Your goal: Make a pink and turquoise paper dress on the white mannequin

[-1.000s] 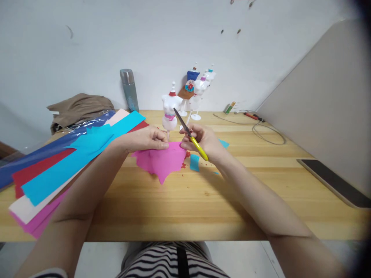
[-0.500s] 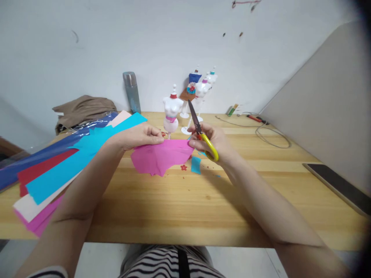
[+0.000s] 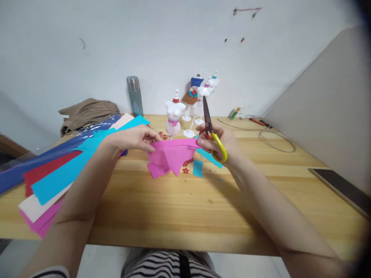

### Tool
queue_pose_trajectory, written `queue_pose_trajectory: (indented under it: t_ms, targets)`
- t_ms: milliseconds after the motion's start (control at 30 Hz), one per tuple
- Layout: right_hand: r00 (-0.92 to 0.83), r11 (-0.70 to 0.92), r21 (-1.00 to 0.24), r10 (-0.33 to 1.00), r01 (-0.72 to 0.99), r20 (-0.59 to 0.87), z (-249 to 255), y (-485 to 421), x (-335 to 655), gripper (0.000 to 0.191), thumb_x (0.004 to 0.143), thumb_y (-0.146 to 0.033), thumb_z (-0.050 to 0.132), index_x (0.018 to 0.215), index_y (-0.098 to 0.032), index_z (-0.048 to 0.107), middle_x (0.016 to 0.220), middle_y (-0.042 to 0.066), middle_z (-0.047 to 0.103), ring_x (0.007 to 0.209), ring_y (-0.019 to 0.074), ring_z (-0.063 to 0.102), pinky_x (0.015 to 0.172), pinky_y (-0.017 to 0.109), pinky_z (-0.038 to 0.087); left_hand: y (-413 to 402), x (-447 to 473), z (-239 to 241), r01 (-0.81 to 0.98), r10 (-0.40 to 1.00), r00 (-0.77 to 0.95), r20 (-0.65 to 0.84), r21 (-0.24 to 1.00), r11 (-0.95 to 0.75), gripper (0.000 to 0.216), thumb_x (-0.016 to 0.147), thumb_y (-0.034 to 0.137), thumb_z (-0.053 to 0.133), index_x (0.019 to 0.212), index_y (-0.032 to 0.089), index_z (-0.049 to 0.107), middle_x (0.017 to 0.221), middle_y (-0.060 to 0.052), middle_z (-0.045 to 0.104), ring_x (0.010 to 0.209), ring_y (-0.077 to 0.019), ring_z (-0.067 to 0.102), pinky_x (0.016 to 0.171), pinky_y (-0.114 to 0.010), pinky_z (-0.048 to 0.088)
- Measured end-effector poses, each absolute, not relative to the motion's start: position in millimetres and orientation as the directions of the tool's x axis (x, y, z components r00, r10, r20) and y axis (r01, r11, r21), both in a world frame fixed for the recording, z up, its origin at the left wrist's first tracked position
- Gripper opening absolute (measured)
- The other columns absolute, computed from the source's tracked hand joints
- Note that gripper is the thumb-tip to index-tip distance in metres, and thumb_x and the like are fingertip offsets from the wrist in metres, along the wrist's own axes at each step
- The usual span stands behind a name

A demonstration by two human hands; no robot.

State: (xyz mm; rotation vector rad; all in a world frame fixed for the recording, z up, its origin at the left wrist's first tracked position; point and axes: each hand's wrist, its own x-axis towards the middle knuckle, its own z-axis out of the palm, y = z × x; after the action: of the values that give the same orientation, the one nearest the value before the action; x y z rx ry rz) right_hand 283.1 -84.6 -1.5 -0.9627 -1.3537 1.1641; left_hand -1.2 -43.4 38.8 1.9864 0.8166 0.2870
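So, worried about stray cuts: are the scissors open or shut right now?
Shut: the scissors in the right hand show both blades together, pointing up, above the pink paper.

Head-worn view, facing forward-down over table [image 3: 185, 208], near left hand [image 3: 136, 138], right hand [image 3: 224, 146].
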Motion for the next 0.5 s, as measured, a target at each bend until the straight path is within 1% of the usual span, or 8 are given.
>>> queue_pose_trajectory:
  t_ms: [67,100,167,267,300,367,433,500]
  targets:
    - [-0.123,0.189,-0.979,0.973,-0.072,0.196,-3.3,-84.8,281.6,0.038,0.055,-0.025,0.086,0.085,-0.023,0.063,0.06,-0.008,0.051,0.047,0.006,0.039,0.043,0.023,0.028,-43.1,-0.5,36.9,0.383,0.654,0.75,-0.1,0.872,-0.306,0.021,0.076,0.024,0.08,0.095,0.016,0.078,0.089,-0.003,0.076,0.077,-0.0117,0.065,0.073,-0.021,0.049]
    - [-0.129,0.182,-0.98,0.973,-0.082,0.192,-4.3,-84.8,280.8,0.038,0.055,-0.025,0.085,0.085,-0.023,0.063,0.06,-0.008,0.051,0.048,0.006,0.04,0.043,0.022,0.029,-43.3,0.1,36.5,0.364,0.656,0.748,-0.098,0.888,-0.282,0.022,0.075,0.025,0.081,0.096,0.017,0.078,0.092,-0.004,0.077,0.079,-0.0124,0.066,0.075,-0.022,0.05]
    - [-0.147,0.167,-0.98,0.972,-0.104,0.181,-6.1,-84.6,279.4,0.039,0.055,-0.026,0.085,0.086,-0.022,0.063,0.061,-0.008,0.052,0.049,0.006,0.04,0.044,0.022,0.029,-44.7,2.3,36.4,0.34,0.659,0.744,-0.107,0.91,-0.236,0.03,0.074,0.027,0.083,0.102,0.018,0.078,0.099,-0.005,0.077,0.085,-0.0144,0.067,0.078,-0.024,0.051]
    - [-0.178,0.157,-0.98,0.968,-0.12,0.177,-7.7,-84.6,278.8,0.039,0.057,-0.027,0.085,0.088,-0.023,0.062,0.061,-0.008,0.051,0.049,0.0061,0.04,0.043,0.022,0.029,-49.9,9.5,35.7,0.298,0.684,0.725,-0.085,0.933,-0.2,0.036,0.077,0.039,0.082,0.106,0.018,0.078,0.103,-0.007,0.077,0.089,-0.0164,0.067,0.076,-0.024,0.05]
    - [-0.187,0.163,-0.979,0.965,-0.119,0.184,-8.2,-84.7,278.9,0.039,0.057,-0.028,0.085,0.088,-0.023,0.062,0.061,-0.008,0.051,0.048,0.0061,0.04,0.043,0.022,0.029,-52.4,13.1,34.9,0.286,0.696,0.714,-0.075,0.939,-0.192,0.035,0.08,0.044,0.079,0.103,0.017,0.078,0.101,-0.007,0.076,0.089,-0.0168,0.066,0.075,-0.025,0.05]
    - [-0.198,0.182,-0.977,0.959,-0.113,0.202,-9.3,-85.5,279.1,0.039,0.058,-0.027,0.085,0.089,-0.024,0.062,0.062,-0.008,0.05,0.049,0.0062,0.04,0.042,0.022,0.029,-57.6,21.2,32.8,0.279,0.71,0.7,-0.073,0.944,-0.178,0.037,0.085,0.051,0.073,0.09,0.015,0.077,0.092,-0.007,0.074,0.082,-0.0161,0.063,0.07,-0.025,0.048]
    - [-0.2,0.194,-0.975,0.957,-0.107,0.212,-10.9,-86.8,278.5,0.038,0.058,-0.025,0.086,0.088,-0.024,0.061,0.064,-0.008,0.051,0.049,0.0065,0.042,0.042,0.022,0.031,-62.0,29.1,30.3,0.285,0.709,0.7,-0.082,0.943,-0.172,0.04,0.085,0.052,0.071,0.076,0.014,0.071,0.078,-0.004,0.066,0.071,-0.0136,0.056,0.062,-0.024,0.044]
    - [-0.205,0.192,-0.977,0.957,-0.091,0.207,-13.1,-88.5,276.7,0.038,0.059,-0.025,0.086,0.088,-0.025,0.061,0.064,-0.008,0.051,0.049,0.0068,0.043,0.042,0.023,0.034,-64.7,34.9,27.9,0.275,0.704,0.706,-0.075,0.945,-0.176,0.043,0.083,0.051,0.074,0.065,0.014,0.062,0.069,-0.001,0.056,0.063,-0.0108,0.047,0.055,-0.022,0.037]
